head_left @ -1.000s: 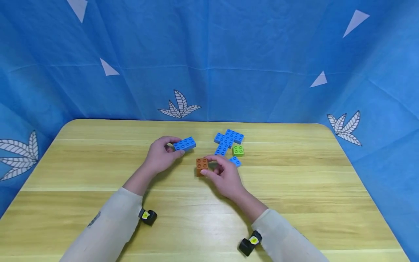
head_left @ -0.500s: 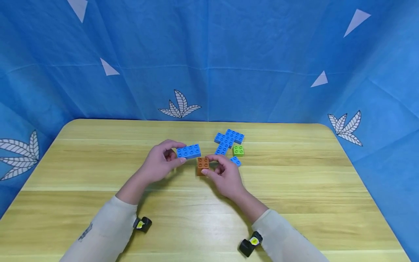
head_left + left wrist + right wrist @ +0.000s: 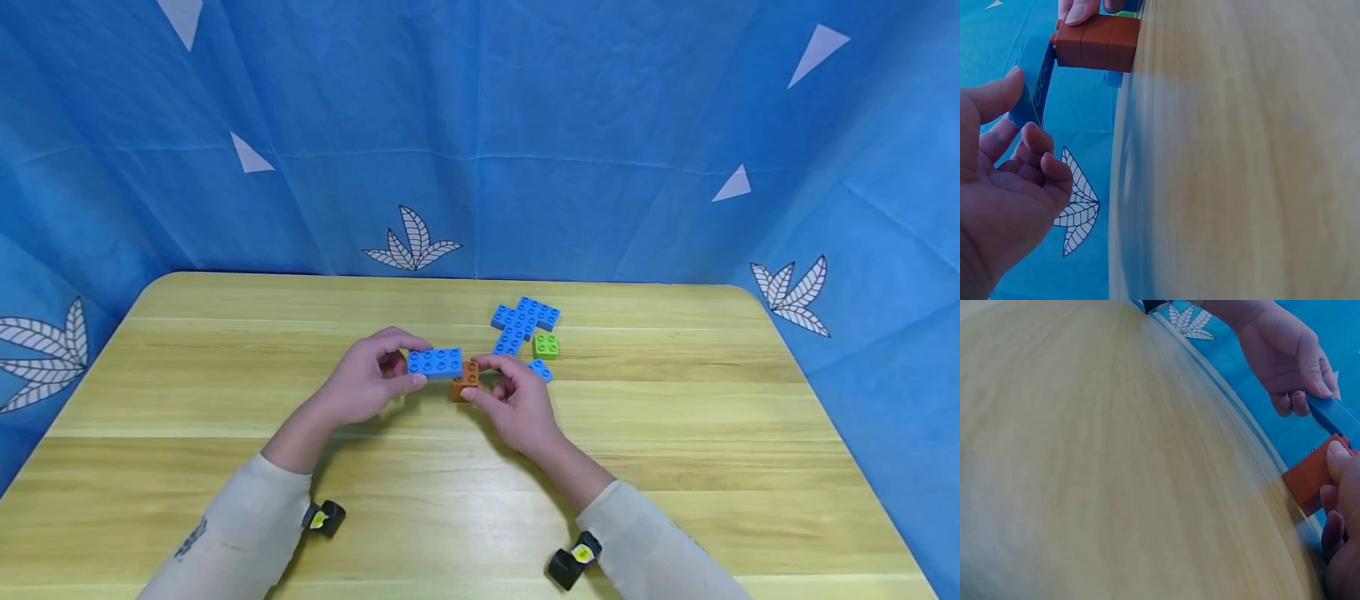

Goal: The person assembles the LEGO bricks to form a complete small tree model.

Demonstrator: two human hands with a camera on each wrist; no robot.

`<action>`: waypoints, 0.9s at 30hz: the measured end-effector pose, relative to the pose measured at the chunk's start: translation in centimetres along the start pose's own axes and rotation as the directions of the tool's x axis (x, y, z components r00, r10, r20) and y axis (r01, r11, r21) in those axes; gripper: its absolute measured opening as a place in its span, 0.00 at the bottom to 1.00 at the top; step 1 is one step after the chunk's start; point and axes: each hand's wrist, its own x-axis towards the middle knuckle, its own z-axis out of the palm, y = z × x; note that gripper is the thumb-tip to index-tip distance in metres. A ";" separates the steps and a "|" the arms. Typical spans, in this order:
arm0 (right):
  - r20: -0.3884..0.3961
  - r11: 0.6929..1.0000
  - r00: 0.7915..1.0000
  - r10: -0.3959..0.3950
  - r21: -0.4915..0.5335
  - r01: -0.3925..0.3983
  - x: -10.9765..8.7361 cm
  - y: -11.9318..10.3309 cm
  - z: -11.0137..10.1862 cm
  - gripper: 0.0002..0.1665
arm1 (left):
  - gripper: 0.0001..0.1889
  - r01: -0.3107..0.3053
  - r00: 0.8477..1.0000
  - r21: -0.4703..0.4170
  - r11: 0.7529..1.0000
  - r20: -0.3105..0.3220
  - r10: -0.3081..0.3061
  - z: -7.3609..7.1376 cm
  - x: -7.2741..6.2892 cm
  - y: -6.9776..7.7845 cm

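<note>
In the head view my left hand pinches a long blue brick between thumb and fingers, studs up. The brick's right end overlaps the left part of a brown brick stack. Seen from the left wrist, the brown stack has several layers, and the blue brick lies against its studs; whether they are pressed together I cannot tell. My right hand grips the stack from the right, its thumb on the side. The stack stands on the table.
Behind my right hand lie a cross-like shape of blue bricks, a green brick and a small blue brick. The wooden table ends at a blue curtain.
My left hand has moved the long blue brick right and toward me, turning it level, until it overlaps the brown stack. The right hand has barely shifted.
</note>
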 end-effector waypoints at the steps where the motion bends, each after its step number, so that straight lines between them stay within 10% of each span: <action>1: 0.000 1.000 1.000 -0.001 -0.002 0.001 0.0 0.0 0.0 0.19 | 0.16 -0.004 1.000 0.003 1.000 0.005 0.004 0.0 0.0 0.0; 27: -0.021 0.986 0.990 -0.143 0.089 0.144 0.4 0.2 -0.2 0.28 | 0.18 -0.100 0.993 0.144 0.985 0.075 0.090 -0.1 0.3 0.5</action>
